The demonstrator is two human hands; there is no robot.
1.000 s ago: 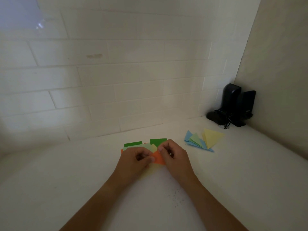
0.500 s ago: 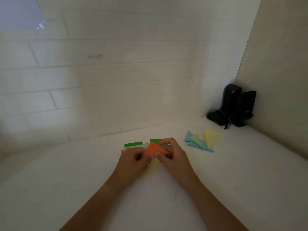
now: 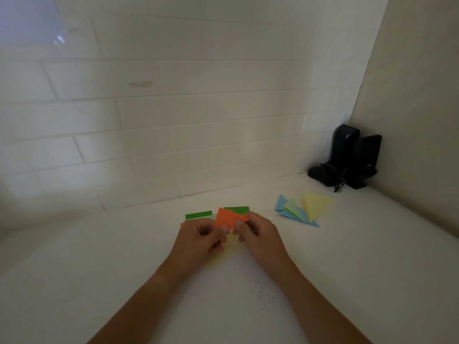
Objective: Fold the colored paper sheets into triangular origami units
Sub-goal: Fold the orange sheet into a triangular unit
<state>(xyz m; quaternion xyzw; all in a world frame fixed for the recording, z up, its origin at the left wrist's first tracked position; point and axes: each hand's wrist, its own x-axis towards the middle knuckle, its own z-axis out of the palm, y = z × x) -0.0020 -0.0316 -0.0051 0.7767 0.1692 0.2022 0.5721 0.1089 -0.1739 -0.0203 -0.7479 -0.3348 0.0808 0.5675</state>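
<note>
While both hands work close together above the counter [image 3: 347, 281], the left hand [image 3: 198, 235] and right hand [image 3: 258, 234] pinch the orange paper [image 3: 227, 218] in their fingers, lifting it, probably to crease it. Unfolded sheets [image 3: 197, 216] wait just beyond at twelve o'clock, and finished triangles [image 3: 301, 208] sit apart at two o'clock, likely to keep done from undone.

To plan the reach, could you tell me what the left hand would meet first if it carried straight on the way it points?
Probably the dark green paper sheets just beyond the left hand, then the white tiled wall; depth is uncertain.
</note>
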